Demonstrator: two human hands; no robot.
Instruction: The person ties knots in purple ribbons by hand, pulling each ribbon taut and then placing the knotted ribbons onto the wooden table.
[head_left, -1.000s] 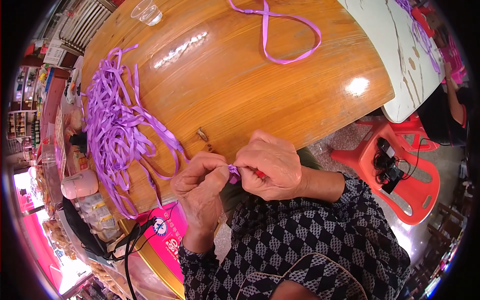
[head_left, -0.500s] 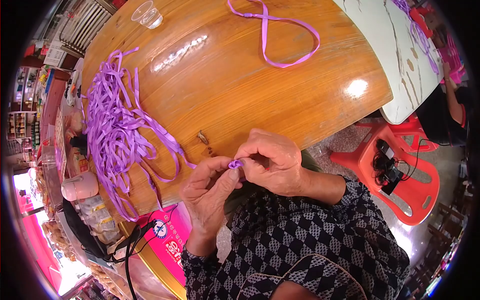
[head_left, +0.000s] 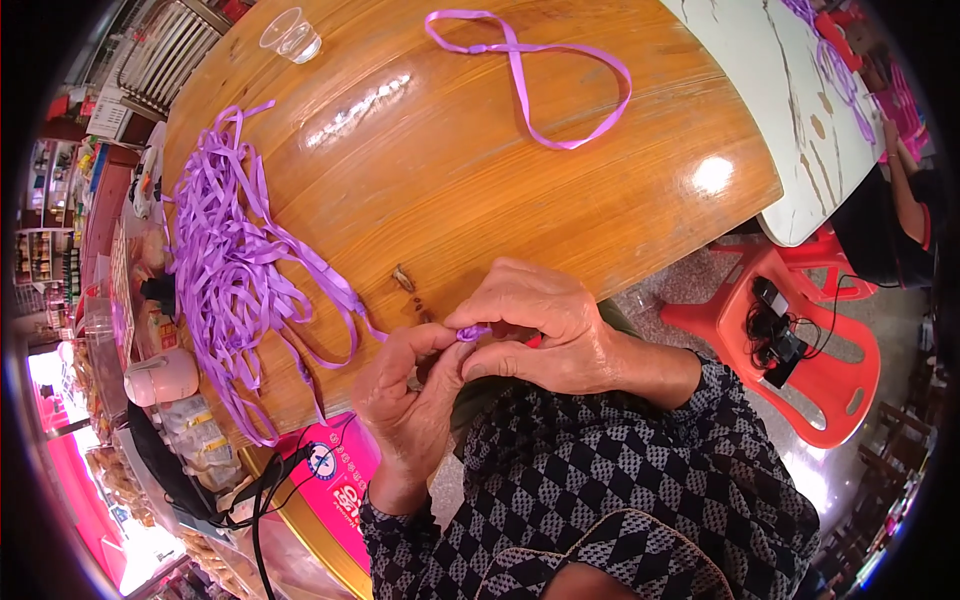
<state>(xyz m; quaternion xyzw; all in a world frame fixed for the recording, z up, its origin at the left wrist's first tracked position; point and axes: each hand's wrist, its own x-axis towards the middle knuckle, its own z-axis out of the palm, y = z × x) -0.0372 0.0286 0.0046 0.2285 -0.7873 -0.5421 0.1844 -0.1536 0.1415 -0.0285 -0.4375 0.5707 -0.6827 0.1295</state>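
Observation:
Both hands meet over the near edge of the wooden table, pinching a small looped bit of purple ribbon (head_left: 472, 333). My left hand (head_left: 405, 385) grips it between thumb and forefinger. From the other side my right hand (head_left: 545, 325) has its fingertips pressed on the same loop. A strand runs from near my left hand toward a large tangled heap of purple ribbons (head_left: 235, 255) on the table's left side. Farther off, a single purple lanyard (head_left: 570, 140) lies in a crossed loop. What my fingers cover of the ribbon is hidden.
A clear plastic cup (head_left: 292, 38) stands at the far left of the wooden table (head_left: 420, 190). A marble-patterned table (head_left: 800, 130) adjoins at right. Below it, a red plastic stool (head_left: 815, 390) bears black cables. A pink container (head_left: 162, 377) sits at left. Another person's arm (head_left: 905, 200) shows at far right.
My right hand has shifted slightly left, its thumb now stretched along under the loop. The lanyard and other table items appear slightly shifted in the picture.

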